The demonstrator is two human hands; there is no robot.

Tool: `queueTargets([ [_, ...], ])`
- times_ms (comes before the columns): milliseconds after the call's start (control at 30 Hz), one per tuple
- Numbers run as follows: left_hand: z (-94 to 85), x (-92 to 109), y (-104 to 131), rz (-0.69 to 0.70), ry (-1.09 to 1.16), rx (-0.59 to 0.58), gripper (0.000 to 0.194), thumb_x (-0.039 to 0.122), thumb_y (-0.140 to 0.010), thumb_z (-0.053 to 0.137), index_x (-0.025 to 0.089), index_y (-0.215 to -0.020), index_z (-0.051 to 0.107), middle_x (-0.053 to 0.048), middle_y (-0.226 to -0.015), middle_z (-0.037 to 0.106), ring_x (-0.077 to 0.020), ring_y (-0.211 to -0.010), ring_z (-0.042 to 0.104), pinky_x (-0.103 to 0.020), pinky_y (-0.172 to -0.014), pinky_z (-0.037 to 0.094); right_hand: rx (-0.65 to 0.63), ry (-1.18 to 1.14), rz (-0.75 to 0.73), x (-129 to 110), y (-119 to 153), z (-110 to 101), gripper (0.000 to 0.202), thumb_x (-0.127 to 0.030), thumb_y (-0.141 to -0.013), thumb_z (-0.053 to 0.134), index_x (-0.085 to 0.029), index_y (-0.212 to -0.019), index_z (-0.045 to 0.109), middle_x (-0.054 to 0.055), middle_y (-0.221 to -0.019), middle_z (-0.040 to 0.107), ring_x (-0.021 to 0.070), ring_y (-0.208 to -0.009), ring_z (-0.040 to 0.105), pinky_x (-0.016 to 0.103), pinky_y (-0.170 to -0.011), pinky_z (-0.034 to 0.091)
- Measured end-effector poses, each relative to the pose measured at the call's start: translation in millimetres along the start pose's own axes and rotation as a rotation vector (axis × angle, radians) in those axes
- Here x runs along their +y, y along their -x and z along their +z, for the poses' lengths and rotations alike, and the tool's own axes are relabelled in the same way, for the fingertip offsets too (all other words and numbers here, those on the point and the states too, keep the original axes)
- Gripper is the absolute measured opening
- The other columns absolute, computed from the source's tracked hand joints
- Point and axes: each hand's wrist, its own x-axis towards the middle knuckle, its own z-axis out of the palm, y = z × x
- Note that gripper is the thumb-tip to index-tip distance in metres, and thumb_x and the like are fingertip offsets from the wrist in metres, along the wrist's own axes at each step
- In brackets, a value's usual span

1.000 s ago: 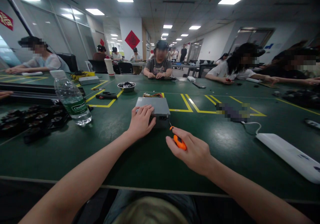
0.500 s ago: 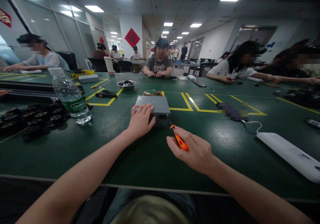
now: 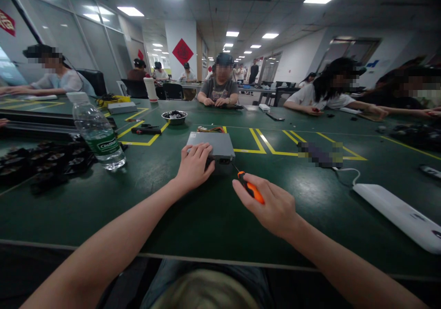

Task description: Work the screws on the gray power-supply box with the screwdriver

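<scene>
A grey metal computer power supply (image 3: 220, 144) lies on the green table, its socket side facing me and coloured wires at its back. My left hand (image 3: 196, 162) grips its near left part, fingers over the top and thumb at the front face. In my right hand (image 3: 270, 201) is a screwdriver (image 3: 253, 190) with an orange and black handle. Its thin shaft points toward the near right corner of the power supply. Whether the tip touches the case I cannot tell.
On the left stand a water bottle (image 3: 103, 139) and several black parts (image 3: 48, 162). Farther back are a metal bowl (image 3: 174, 117) and a black tool (image 3: 146, 130). A white power bank (image 3: 396, 215) with a cable lies right. People sit around the table.
My right hand has shifted slightly right with the screwdriver, whose handle has turned so more of its black part shows. My left hand and the power supply have stayed put.
</scene>
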Motion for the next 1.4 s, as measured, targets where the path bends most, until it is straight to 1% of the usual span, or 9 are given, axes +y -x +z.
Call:
queueTargets([
  [100, 0.6, -0.1, 0.0, -0.001, 0.001, 0.001, 0.037, 0.032, -0.085, 0.043, 0.017, -0.119, 0.049, -0.011, -0.128, 0.051, -0.025, -0.12, 0.043, -0.045, -0.101, 0.023, -0.037, -0.043, 0.031, 1.6, 2.5, 0.5, 0.029, -0.013, -0.081, 0.057, -0.021, -0.109, 0.053, 0.009, -0.097, 0.063, 0.0171, -0.088, 0.063, 0.024, -0.069, 0.049],
  [233, 1.5, -0.1, 0.1, -0.006, 0.003, 0.001, 0.037, 0.032, -0.085, 0.043, 0.017, -0.119, 0.048, -0.01, -0.129, 0.051, -0.0247, -0.121, 0.042, -0.045, -0.102, 0.022, -0.085, -0.094, -0.038, -6.0, 4.2, 1.5, 0.031, -0.016, -0.083, 0.055, -0.023, -0.112, 0.051, 0.012, -0.108, 0.06, 0.0213, -0.105, 0.058, 0.026, -0.075, 0.05],
  [467, -0.2, 0.5, -0.1, -0.004, 0.006, -0.005, 0.038, 0.033, -0.086, 0.042, 0.017, -0.12, 0.048, -0.011, -0.129, 0.051, -0.0251, -0.121, 0.042, -0.045, -0.102, 0.022, -0.049, -0.061, -0.033, -3.1, 2.5, -1.4, 0.027, -0.013, -0.083, 0.053, -0.019, -0.11, 0.054, 0.011, -0.097, 0.065, 0.0178, -0.091, 0.063, 0.022, -0.068, 0.049],
  [667, 0.2, 1.0, 0.3, -0.011, 0.004, -0.008, 0.04, 0.032, -0.085, 0.043, 0.018, -0.122, 0.046, -0.011, -0.13, 0.049, -0.0254, -0.123, 0.04, -0.046, -0.103, 0.02, -0.078, -0.097, -0.022, -4.2, 5.5, 2.0, 0.032, -0.013, -0.083, 0.053, -0.022, -0.113, 0.051, 0.013, -0.105, 0.062, 0.0205, -0.102, 0.059, 0.026, -0.075, 0.05],
  [833, -3.9, 6.0, 0.3, 0.035, -0.01, -0.033, 0.045, 0.031, -0.086, 0.042, 0.016, -0.128, 0.04, -0.012, -0.134, 0.045, -0.0248, -0.125, 0.038, -0.044, -0.106, 0.02, -0.047, -0.036, -0.024, -0.4, 5.1, 0.4, 0.03, -0.012, -0.084, 0.052, -0.021, -0.112, 0.053, 0.009, -0.097, 0.065, 0.0148, -0.087, 0.064, 0.02, -0.068, 0.049],
  [933, -9.6, 12.7, 2.2, 0.093, -0.034, -0.094, 0.038, 0.029, -0.086, 0.042, 0.019, -0.123, 0.045, -0.013, -0.136, 0.042, -0.0268, -0.126, 0.036, -0.047, -0.104, 0.025, -0.045, -0.042, 0.025, 3.0, 7.9, 1.9, 0.031, -0.014, -0.082, 0.055, -0.021, -0.112, 0.054, 0.008, -0.096, 0.065, 0.0146, -0.085, 0.064, 0.021, -0.068, 0.048],
  [1100, -15.8, 21.5, 7.5, 0.236, -0.081, -0.191, 0.033, 0.026, -0.085, 0.045, 0.026, -0.117, 0.051, -0.013, -0.143, 0.03, -0.0341, -0.132, 0.025, -0.06, -0.101, 0.021, -0.054, -0.121, 0.018, 1.0, 8.7, 4.0, 0.032, -0.013, -0.082, 0.052, -0.019, -0.113, 0.052, 0.014, -0.106, 0.061, 0.0193, -0.097, 0.062, 0.025, -0.073, 0.05],
  [1333, -13.6, 23.7, 10.2, 0.239, -0.124, -0.2, 0.049, 0.025, -0.084, 0.047, 0.033, -0.131, 0.039, -0.011, -0.145, 0.027, -0.0347, -0.134, 0.019, -0.062, -0.102, 0.016, -0.032, -0.064, 0.074, 4.0, 10.3, 3.8, 0.028, -0.013, -0.081, 0.056, -0.017, -0.109, 0.055, 0.009, -0.096, 0.066, 0.0127, -0.074, 0.064, 0.02, -0.062, 0.047],
  [1400, -13.0, 24.5, 10.8, 0.239, -0.127, -0.194, 0.049, 0.024, -0.084, 0.047, 0.033, -0.132, 0.038, -0.011, -0.145, 0.026, -0.0351, -0.134, 0.019, -0.062, -0.102, 0.016, -0.041, -0.077, 0.089, 4.9, 10.8, 4.4, 0.029, -0.014, -0.081, 0.057, -0.017, -0.109, 0.054, 0.009, -0.095, 0.065, 0.0132, -0.075, 0.064, 0.021, -0.063, 0.048],
])
